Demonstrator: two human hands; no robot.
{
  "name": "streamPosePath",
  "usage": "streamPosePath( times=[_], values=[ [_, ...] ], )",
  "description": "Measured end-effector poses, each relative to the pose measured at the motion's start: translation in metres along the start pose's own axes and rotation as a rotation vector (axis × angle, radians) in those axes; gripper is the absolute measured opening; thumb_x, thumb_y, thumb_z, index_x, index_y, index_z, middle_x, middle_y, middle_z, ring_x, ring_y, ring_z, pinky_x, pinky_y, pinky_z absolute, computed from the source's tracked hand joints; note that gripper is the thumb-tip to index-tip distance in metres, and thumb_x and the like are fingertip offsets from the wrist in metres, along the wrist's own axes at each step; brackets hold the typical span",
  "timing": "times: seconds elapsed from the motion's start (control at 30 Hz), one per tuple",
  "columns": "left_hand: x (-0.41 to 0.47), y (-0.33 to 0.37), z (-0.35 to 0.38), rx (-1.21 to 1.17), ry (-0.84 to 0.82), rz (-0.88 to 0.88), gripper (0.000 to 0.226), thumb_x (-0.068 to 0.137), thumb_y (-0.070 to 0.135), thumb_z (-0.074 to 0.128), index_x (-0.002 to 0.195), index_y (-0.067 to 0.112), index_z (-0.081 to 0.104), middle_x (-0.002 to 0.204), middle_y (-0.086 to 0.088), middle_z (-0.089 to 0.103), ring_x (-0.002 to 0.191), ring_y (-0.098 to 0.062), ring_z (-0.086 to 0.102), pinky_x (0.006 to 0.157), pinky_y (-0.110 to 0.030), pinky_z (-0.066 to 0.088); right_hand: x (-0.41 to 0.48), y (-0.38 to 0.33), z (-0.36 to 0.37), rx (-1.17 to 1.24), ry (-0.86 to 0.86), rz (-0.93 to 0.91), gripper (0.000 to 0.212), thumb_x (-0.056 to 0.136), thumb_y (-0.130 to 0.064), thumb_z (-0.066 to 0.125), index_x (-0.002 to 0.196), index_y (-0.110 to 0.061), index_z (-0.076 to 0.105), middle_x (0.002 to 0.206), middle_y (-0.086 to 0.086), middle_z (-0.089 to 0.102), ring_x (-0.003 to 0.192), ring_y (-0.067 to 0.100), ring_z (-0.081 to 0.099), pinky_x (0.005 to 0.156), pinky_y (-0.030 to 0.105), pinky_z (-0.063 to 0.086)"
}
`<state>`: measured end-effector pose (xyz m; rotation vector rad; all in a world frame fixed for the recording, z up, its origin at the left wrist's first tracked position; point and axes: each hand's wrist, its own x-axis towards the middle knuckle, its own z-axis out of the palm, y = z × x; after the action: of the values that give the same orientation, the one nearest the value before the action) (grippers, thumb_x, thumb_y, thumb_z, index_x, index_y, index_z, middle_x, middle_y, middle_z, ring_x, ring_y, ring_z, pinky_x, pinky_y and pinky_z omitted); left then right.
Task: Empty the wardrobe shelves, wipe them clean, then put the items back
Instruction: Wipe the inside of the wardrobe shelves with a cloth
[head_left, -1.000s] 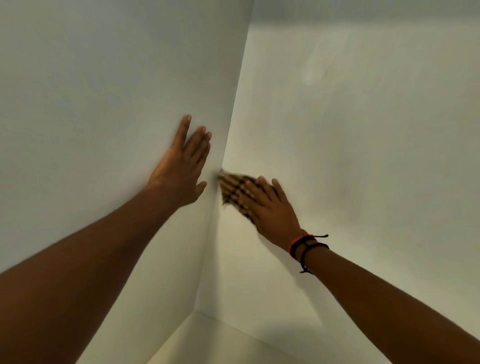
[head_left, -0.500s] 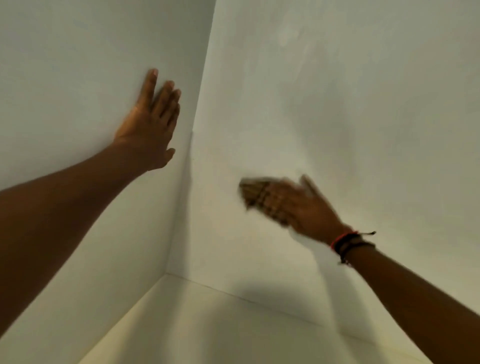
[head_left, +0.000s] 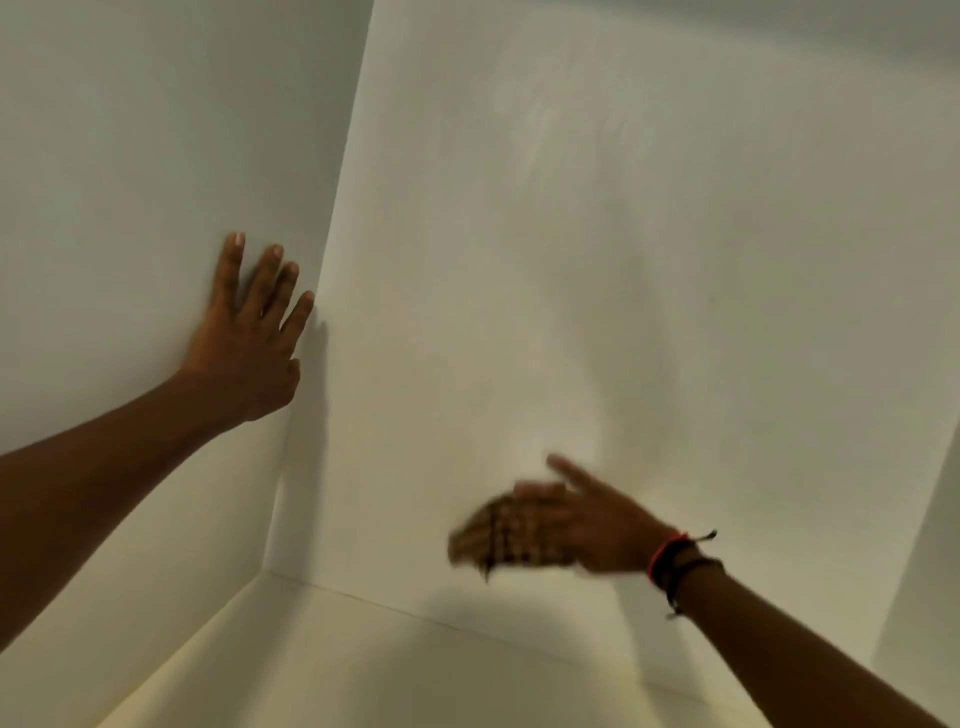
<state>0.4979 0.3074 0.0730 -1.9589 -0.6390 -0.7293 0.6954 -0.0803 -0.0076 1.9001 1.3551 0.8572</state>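
Observation:
I am looking into a bare white wardrobe compartment. My left hand (head_left: 249, 343) lies flat with straight fingers against the left side panel (head_left: 130, 182), close to the inner corner. My right hand (head_left: 597, 530), with red and black bands at the wrist, presses a brown checked cloth (head_left: 480, 535) flat against the lower back panel (head_left: 623, 260). That hand and the cloth are blurred by motion. The cloth sticks out past the fingertips to the left.
The white shelf floor (head_left: 363, 665) runs below both hands and meets the back panel in a thin seam. A right side panel (head_left: 924, 571) shows at the far right edge. No stored items are in view.
My right hand has swept the cloth from the inner corner down and to the right along the back panel. My left hand stays flat on the side panel.

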Motion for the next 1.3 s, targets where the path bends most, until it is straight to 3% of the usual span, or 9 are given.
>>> streamPosePath(
  times=[0.07,0.13,0.3,0.43,0.67,0.8,0.97,1.13,1.3],
  values=[
    [0.004,0.002,0.001,-0.017,0.024,-0.012,0.074,0.096,0.054,0.008,0.152,0.01,-0.012,0.159,-0.024,-0.014,0.145,-0.044,-0.018,0.105,-0.074,-0.016,0.03,0.044,-0.03,-0.293,0.434,0.169,0.045,0.104,-0.03,0.037,0.147,-0.018,0.04,0.156,0.004,0.031,0.146,0.028,0.028,0.118,0.057,0.011],
    [0.007,0.009,0.004,-0.096,0.067,-0.043,0.072,0.096,0.05,0.013,0.153,0.01,-0.004,0.16,-0.023,-0.004,0.147,-0.042,-0.01,0.103,-0.075,-0.018,0.066,0.066,-0.077,0.054,0.667,0.316,0.048,0.103,-0.037,0.03,0.15,-0.026,0.034,0.158,-0.001,0.028,0.147,0.024,0.026,0.115,0.061,0.014],
    [0.026,0.017,-0.012,-0.481,0.318,-0.112,0.061,0.096,0.03,0.035,0.149,0.001,0.029,0.153,-0.025,0.03,0.144,-0.043,0.021,0.106,-0.069,-0.018,0.162,0.081,-0.136,0.077,0.723,0.761,0.049,0.097,-0.036,0.04,0.143,-0.025,0.048,0.152,0.007,0.041,0.141,0.035,0.036,0.113,0.051,0.008],
    [0.046,0.018,-0.034,-0.914,0.499,-0.269,0.052,0.1,0.034,0.029,0.142,0.006,0.043,0.142,-0.018,0.045,0.14,-0.038,0.03,0.113,-0.063,0.004,0.207,0.036,-0.108,-0.022,0.809,0.407,0.042,0.095,-0.021,0.053,0.138,-0.022,0.055,0.146,0.009,0.049,0.137,0.038,0.041,0.114,0.056,0.021],
    [0.058,0.067,-0.056,-0.996,0.482,0.064,0.065,0.096,0.042,0.021,0.145,0.005,0.04,0.153,-0.018,0.036,0.144,-0.034,0.029,0.113,-0.06,0.019,0.053,-0.042,0.003,-0.035,0.262,-0.227,0.047,0.092,-0.021,0.054,0.138,-0.034,0.053,0.154,-0.008,0.038,0.148,0.022,0.021,0.118,0.06,0.006],
    [0.069,0.092,-0.088,-1.026,0.317,0.284,0.081,0.085,0.046,0.015,0.155,0.006,0.011,0.162,-0.016,-0.001,0.15,-0.031,-0.001,0.117,-0.057,0.005,-0.022,0.059,-0.045,-0.108,0.317,0.122,0.048,0.105,-0.042,0.021,0.145,-0.025,0.042,0.153,0.001,0.039,0.145,0.026,0.03,0.116,0.06,0.007],
    [0.078,0.142,-0.123,-0.965,0.068,0.498,0.147,0.057,0.091,0.05,0.143,0.008,-0.034,0.145,-0.024,-0.045,0.136,-0.039,-0.039,0.108,-0.07,-0.013,-0.046,0.13,-0.089,-0.082,0.452,0.855,0.051,0.1,-0.044,0.031,0.15,-0.033,0.03,0.16,-0.002,0.023,0.148,0.022,0.019,0.115,0.059,0.003],
    [0.079,0.161,-0.114,-0.998,0.267,0.43,0.173,0.022,0.11,0.01,0.151,-0.004,0.008,0.155,-0.037,-0.003,0.145,-0.051,-0.005,0.102,-0.075,-0.005,-0.084,0.139,-0.089,-0.314,0.18,0.177,0.045,0.104,-0.037,0.034,0.149,-0.034,0.035,0.159,-0.001,0.028,0.148,0.025,0.024,0.117,0.059,0.015],
    [0.077,0.167,-0.125,-0.991,0.18,0.372,0.184,0.011,0.098,0.053,0.149,-0.001,-0.016,0.153,-0.037,-0.016,0.142,-0.051,-0.015,0.102,-0.075,-0.007,-0.078,0.11,-0.074,-0.162,0.441,0.765,0.053,0.1,-0.041,0.046,0.148,-0.022,0.039,0.156,0.008,0.033,0.147,0.023,0.024,0.117,0.057,0.008]
  ],
)
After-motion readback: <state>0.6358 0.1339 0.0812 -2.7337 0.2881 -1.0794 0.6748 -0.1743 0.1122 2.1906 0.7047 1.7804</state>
